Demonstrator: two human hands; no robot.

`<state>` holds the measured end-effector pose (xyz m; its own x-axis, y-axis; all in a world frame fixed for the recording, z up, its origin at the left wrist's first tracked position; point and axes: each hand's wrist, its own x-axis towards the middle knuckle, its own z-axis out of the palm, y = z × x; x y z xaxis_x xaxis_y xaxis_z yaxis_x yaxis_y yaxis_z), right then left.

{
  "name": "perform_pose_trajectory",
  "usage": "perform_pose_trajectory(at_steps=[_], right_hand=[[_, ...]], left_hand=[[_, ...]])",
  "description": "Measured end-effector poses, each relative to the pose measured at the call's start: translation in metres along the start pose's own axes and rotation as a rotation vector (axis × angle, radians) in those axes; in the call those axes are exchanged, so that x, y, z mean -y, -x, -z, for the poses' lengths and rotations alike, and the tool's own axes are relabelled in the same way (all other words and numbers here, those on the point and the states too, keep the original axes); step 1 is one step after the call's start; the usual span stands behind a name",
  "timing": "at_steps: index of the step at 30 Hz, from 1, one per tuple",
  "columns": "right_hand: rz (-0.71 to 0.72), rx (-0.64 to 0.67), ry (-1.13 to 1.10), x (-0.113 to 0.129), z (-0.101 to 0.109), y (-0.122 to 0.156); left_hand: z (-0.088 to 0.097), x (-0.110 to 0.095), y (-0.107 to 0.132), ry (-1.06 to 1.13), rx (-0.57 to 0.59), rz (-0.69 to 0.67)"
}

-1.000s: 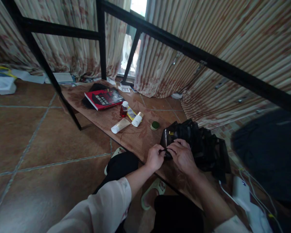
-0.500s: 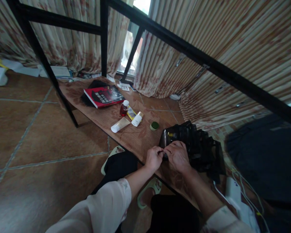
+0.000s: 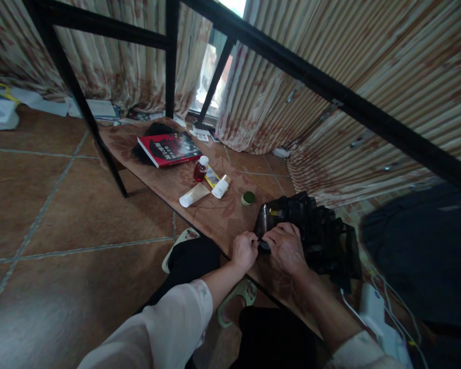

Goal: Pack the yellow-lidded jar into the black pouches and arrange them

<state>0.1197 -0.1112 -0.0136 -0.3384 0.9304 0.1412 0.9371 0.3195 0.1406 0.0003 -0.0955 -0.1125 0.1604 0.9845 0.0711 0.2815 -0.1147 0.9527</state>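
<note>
A black bag [image 3: 315, 230] lies on the low brown patterned table [image 3: 215, 215] in front of me. My left hand [image 3: 244, 249] is closed in a pinch at the bag's near left edge. My right hand [image 3: 287, 247] rests on the same edge, fingers curled and pressed onto the black material. The two hands nearly touch. What the fingertips hold at that edge is too small to make out.
Further along the table lie a red and black book [image 3: 172, 147], a small red bottle [image 3: 200, 169], two white tubes [image 3: 194, 195], a green round lid [image 3: 248, 198]. A white device with cables [image 3: 376, 312] sits at right. Black frame bars [image 3: 330, 92] cross above; curtains hang behind.
Both hands stay pinched at the bag's edge with only small finger shifts. The camera view has drifted slightly.
</note>
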Motion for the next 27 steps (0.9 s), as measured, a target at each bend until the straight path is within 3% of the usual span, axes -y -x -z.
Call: perform_pose_trajectory(at_steps=[7, 14, 18, 27], right_hand=[[0.053, 0.070, 0.078, 0.011, 0.020, -0.003], [0.092, 0.289, 0.278, 0.044, 0.025, -0.019], [0.081, 0.316, 0.276, 0.049, 0.020, -0.028], [0.037, 0.256, 0.205, 0.038, 0.020, -0.025]], left_hand=[[0.002, -0.002, 0.000, -0.057, 0.037, -0.009], [0.008, -0.006, 0.000, -0.126, 0.078, -0.013], [0.013, -0.010, -0.001, -0.172, 0.111, -0.035], [0.022, -0.012, 0.000, -0.334, 0.150, -0.033]])
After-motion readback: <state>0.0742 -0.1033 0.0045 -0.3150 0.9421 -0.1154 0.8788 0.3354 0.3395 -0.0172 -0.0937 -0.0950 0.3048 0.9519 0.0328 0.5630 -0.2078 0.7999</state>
